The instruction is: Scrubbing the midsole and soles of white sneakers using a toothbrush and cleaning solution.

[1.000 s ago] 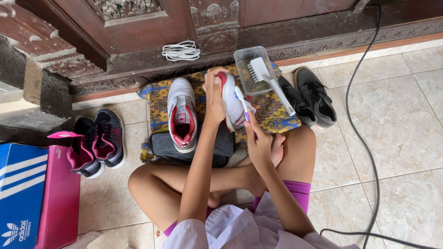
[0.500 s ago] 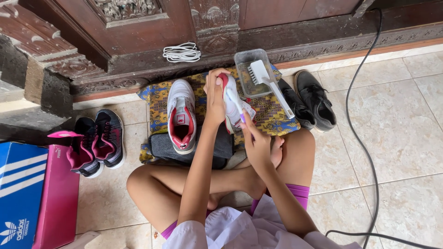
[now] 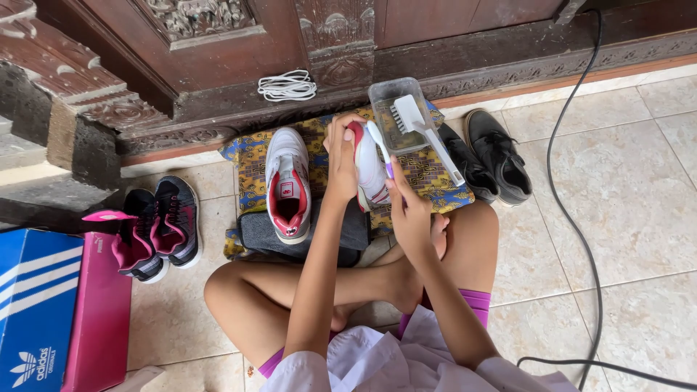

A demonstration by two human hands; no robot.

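I sit cross-legged on a tiled floor. My left hand (image 3: 341,156) grips a white and red sneaker (image 3: 370,170), holding it on its side above a patterned cloth (image 3: 250,156). My right hand (image 3: 410,210) holds a small white toothbrush (image 3: 379,141) with a purple handle, its head lying against the shoe's side. The matching white and red sneaker (image 3: 289,185) stands upright on the cloth to the left, partly over a dark grey folded cloth (image 3: 258,232).
A clear plastic tub (image 3: 385,91) with a white scrub brush (image 3: 425,131) sits behind the shoe. Black shoes (image 3: 490,156) lie right, black and pink sneakers (image 3: 156,229) left, beside a blue box (image 3: 33,305) and pink box (image 3: 98,312). White laces (image 3: 287,86) rest on the wooden sill. A black cable (image 3: 573,218) runs right.
My right hand has slid the toothbrush a little along the held sneaker; the left hand keeps the shoe in nearly the same place.
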